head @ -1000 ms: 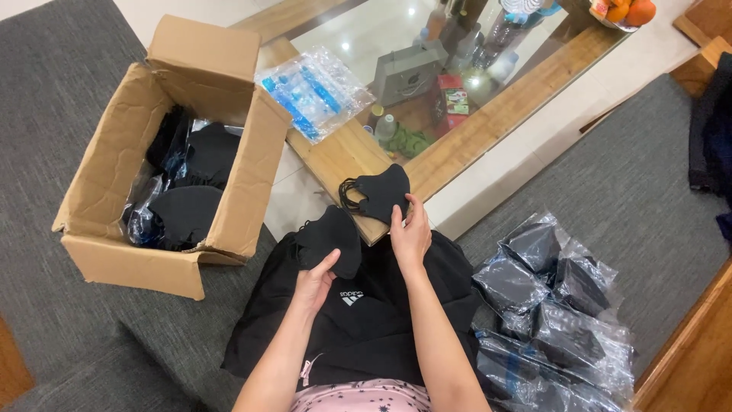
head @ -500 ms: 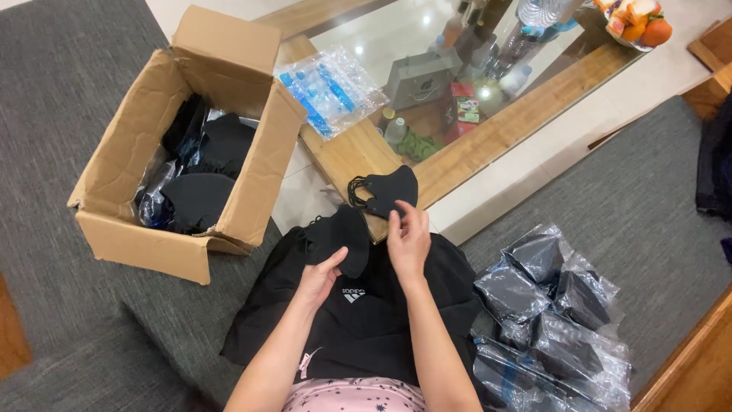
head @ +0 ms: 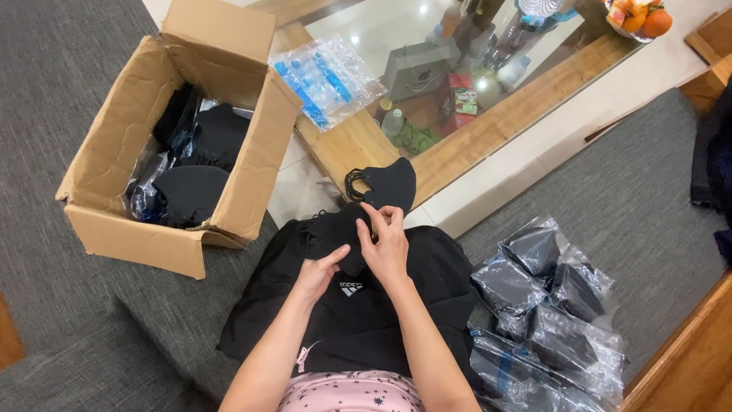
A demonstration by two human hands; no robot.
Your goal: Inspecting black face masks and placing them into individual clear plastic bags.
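Pinching black mask (head: 385, 185) above right hand (head: 386, 244) | left hand (head: 319, 273) curled under mask stack (head: 335, 233)

black face mask (head: 385, 185), upper centre. black garment (head: 358, 313) with small white logo, centre. brown cardboard box (head: 107, 229), upper left. grey sofa fabric (head: 53, 91). pink star-patterned top (head: 351, 391), bottom. clear blue-striped bags (head: 328, 76), top centre.
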